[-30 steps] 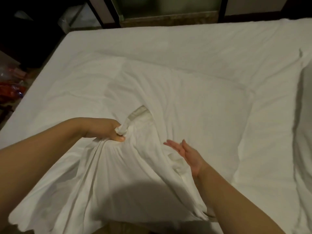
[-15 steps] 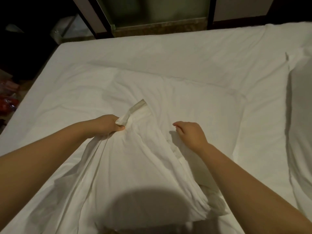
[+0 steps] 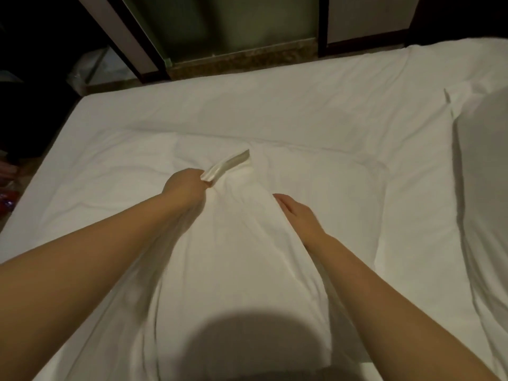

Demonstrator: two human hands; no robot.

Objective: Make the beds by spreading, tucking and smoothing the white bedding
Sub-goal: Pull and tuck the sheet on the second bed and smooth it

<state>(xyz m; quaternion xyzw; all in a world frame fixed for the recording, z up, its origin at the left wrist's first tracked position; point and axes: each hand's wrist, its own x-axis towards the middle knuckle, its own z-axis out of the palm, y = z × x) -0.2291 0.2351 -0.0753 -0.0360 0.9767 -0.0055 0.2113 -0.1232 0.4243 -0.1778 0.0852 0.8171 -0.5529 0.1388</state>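
Bedding bunched at its hem in the fisted left hand for a pull, right hand flat, fingers together, pinning the fold.

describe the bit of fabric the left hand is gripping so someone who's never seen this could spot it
Start at the white bed that fills the view and find the bunched sheet running up its middle between the two arms. At the sheet's far tip, the left hand is closed on a narrow hem strip. It sticks out past the fingers as a glossy, cream band, unlike the matte white cloth around it.
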